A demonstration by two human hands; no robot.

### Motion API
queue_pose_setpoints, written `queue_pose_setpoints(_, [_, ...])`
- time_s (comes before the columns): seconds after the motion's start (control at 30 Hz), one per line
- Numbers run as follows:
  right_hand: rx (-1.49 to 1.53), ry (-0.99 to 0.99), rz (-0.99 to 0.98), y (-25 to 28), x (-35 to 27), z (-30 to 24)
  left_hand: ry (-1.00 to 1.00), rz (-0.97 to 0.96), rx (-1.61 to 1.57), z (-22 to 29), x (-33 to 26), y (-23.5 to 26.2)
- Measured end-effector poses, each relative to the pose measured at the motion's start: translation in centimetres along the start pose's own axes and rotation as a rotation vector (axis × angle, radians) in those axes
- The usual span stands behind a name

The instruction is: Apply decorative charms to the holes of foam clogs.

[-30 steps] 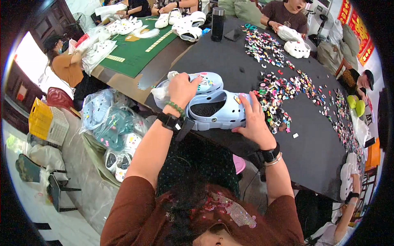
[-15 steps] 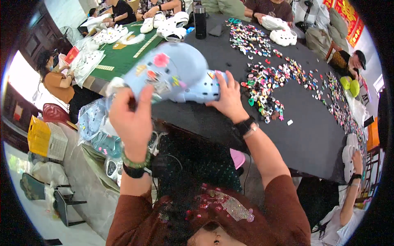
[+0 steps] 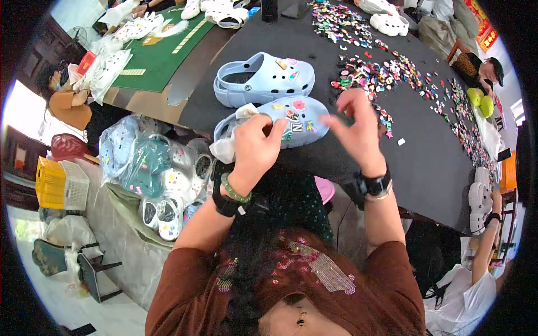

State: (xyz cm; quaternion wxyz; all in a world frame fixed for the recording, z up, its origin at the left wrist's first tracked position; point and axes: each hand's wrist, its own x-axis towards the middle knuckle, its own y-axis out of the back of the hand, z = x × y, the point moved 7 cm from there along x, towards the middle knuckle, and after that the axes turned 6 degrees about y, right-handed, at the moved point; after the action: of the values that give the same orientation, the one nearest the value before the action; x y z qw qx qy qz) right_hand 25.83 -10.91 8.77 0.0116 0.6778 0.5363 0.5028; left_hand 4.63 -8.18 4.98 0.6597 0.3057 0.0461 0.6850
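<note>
Two light-blue clogs are side by side at the near edge of the dark table. The nearer clog [image 3: 317, 127] carries several charms on its top, a pink flower and a letter among them. My left hand [image 3: 256, 147] grips this clog near its heel opening, fingers partly hidden behind the thumb. A crumpled white wrapping [image 3: 223, 150] sticks out at the heel. The farther clog [image 3: 266, 81] stands on its sole with a few charms near the toe, untouched. My right hand [image 3: 363, 134], slightly blurred, hovers off the near clog's toe, thumb and fingers apart, holding nothing.
Many loose colourful charms [image 3: 372, 73] spread across the table [image 3: 428, 168] on the right. A green mat [image 3: 162, 67] with white clogs lies far left. Bagged clogs [image 3: 148, 162] sit by my left arm. Co-workers sit around; one hand [image 3: 495, 203] is near white clogs at far right.
The near clog, raised and tilted in my left hand before, has come down toward the table, toe to the right. My right hand has let go of the farther clog and moved right.
</note>
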Motion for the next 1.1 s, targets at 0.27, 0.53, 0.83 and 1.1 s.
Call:
queue_pose_setpoints(0.27, [-0.207, 0.241, -0.314, -6.6, -2.2, -4.8, -0.008, -0.067, 0.151, 0.3, 1.6, -0.7])
queue_pose_setpoints(0.53, [-0.361, 0.31, -0.257, -7.4, -0.5, -4.6, -0.08, -0.064, 0.137, -0.1, 2.5, -1.4])
queue_pose_setpoints(0.83, [-0.288, 0.32, -0.416, -7.5, 0.4, -4.4, -0.061, -0.103, 0.149, -0.3, 3.2, -1.6])
queue_pose_setpoints(1.1, [-0.254, 0.351, -0.264, -7.0, -0.6, -3.1, -0.041, -0.133, 0.158, -0.5, 3.4, -1.8])
